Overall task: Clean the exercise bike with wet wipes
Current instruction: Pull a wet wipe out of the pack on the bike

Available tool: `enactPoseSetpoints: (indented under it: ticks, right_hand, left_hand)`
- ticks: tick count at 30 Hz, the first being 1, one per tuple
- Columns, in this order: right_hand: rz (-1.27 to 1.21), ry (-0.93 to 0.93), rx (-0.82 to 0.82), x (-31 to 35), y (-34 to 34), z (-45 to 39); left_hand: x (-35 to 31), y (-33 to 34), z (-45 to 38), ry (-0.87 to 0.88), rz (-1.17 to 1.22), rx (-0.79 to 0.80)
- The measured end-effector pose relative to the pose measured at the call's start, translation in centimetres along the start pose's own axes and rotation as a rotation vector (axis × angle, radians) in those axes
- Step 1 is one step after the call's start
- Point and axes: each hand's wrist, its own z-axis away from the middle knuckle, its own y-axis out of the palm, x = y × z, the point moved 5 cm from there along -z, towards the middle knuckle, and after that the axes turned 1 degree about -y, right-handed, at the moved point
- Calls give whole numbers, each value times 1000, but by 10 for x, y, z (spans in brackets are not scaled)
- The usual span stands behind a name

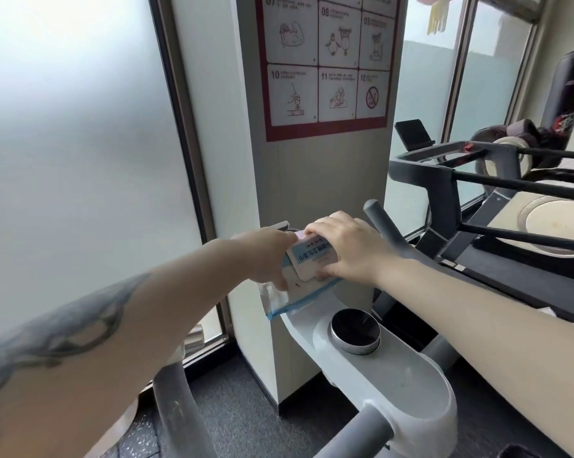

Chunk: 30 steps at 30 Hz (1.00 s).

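Observation:
A white and blue pack of wet wipes (308, 269) rests on the front of the white exercise bike (371, 375), above its round black knob (355, 328). My left hand (266, 256) grips the pack's left side. My right hand (351, 246) lies over the pack's right side, its fingers curled at the top edge of the white flip lid (312, 259) and its thumb under the lid. The grey handlebar (383, 223) rises just behind my right hand. The far end of the pack is hidden by both hands.
A grey pillar with a red-framed instruction poster (327, 64) stands right behind the bike. Frosted windows (74, 127) fill the left. A black treadmill frame (477, 180) and a punching bag (570, 94) stand to the right. Dark speckled floor (239, 401) lies below.

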Motion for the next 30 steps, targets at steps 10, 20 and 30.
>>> enactPoseSetpoints:
  ticks: [10, 20, 30]
  right_hand:
    - [-6, -100, -434, -1, -4, 28]
    - [-197, -33, -206, -12, 13, 71]
    - [-287, 447, -174, -16, 10, 23]
  left_hand:
    - [9, 10, -4, 41, -20, -9]
    - [1, 14, -10, 45, -25, -199]
    - [7, 47, -7, 43, -106, -281]
